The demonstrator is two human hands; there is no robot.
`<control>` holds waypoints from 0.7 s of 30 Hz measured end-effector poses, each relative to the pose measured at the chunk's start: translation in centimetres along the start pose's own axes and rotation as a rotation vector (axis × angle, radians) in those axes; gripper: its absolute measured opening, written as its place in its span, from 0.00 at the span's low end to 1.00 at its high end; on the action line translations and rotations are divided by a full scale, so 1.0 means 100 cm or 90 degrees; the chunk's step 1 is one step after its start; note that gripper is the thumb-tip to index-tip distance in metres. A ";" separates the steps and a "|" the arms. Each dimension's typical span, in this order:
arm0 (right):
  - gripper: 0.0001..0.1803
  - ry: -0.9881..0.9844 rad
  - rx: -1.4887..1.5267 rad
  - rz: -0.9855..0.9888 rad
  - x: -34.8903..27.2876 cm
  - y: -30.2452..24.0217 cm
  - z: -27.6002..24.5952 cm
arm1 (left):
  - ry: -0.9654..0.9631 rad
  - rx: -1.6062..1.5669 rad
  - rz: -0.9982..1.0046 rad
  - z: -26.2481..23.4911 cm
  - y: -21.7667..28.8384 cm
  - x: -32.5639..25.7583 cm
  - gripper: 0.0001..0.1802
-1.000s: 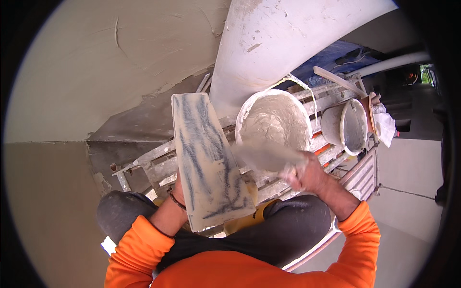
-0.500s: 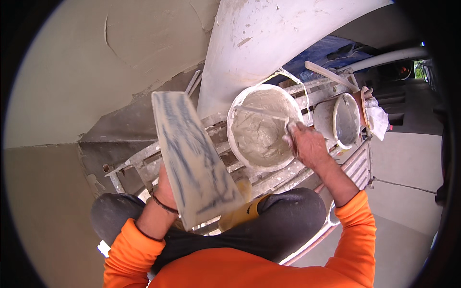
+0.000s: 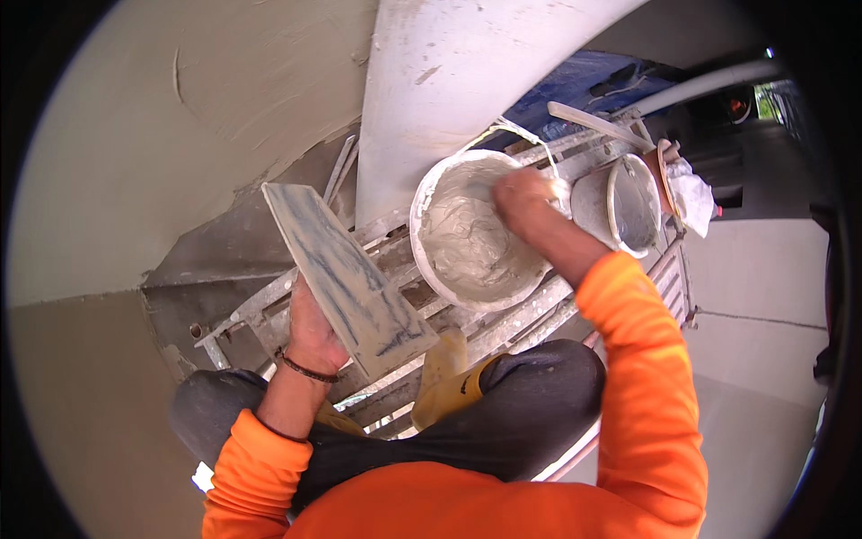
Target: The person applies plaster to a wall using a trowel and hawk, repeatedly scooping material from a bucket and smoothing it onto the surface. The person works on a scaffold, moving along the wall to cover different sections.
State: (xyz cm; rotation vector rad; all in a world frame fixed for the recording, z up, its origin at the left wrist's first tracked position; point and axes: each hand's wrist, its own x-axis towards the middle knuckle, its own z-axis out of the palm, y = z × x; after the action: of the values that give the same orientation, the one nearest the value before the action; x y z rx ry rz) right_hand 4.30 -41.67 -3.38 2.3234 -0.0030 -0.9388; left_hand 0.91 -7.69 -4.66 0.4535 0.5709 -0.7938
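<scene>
My left hand (image 3: 310,328) grips from below a long rectangular plastering board (image 3: 346,278), smeared grey and tilted up toward the wall. My right hand (image 3: 525,198) is closed and reaches over the far rim of a white bucket (image 3: 422,193) that holds wet grey plaster (image 3: 471,247). The hand hides the trowel it grips. The bucket stands on a metal scaffold platform (image 3: 503,328) in front of my knees. Both arms are in orange sleeves.
A second, smaller white bucket (image 3: 628,202) stands to the right, with a white cloth (image 3: 691,193) beside it. A white column (image 3: 449,81) and a grey plastered wall (image 3: 135,135) rise ahead. My yellow shoe (image 3: 444,377) rests on the platform. The floor lies far below on the right.
My right hand has carried the trowel from beside the board into the bucket and on to its far rim. The board in my left hand has moved left and lower.
</scene>
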 end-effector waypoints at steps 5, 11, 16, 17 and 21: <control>0.18 0.343 -0.318 -0.244 -0.028 -0.067 0.014 | -0.020 -0.047 -0.025 -0.012 -0.002 0.003 0.26; 0.18 0.203 -0.202 -0.252 -0.057 -0.021 -0.010 | -0.119 -0.079 -0.070 -0.020 -0.004 0.011 0.26; 0.18 0.501 -0.278 -0.227 -0.031 -0.043 0.013 | -0.131 -0.078 -0.080 -0.027 -0.019 0.033 0.25; 0.17 0.548 -0.272 -0.286 -0.034 -0.052 0.020 | -0.129 -0.065 -0.088 -0.030 -0.020 0.037 0.24; 0.11 0.233 -0.058 -0.244 -0.048 -0.041 0.035 | -0.092 -0.033 -0.065 -0.038 -0.025 0.054 0.28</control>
State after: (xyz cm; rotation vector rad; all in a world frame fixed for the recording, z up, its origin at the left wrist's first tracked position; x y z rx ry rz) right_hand -2.39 -39.24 -4.56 2.4198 0.6400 -0.6533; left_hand 0.88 -9.87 -11.35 0.3188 0.4820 -0.8991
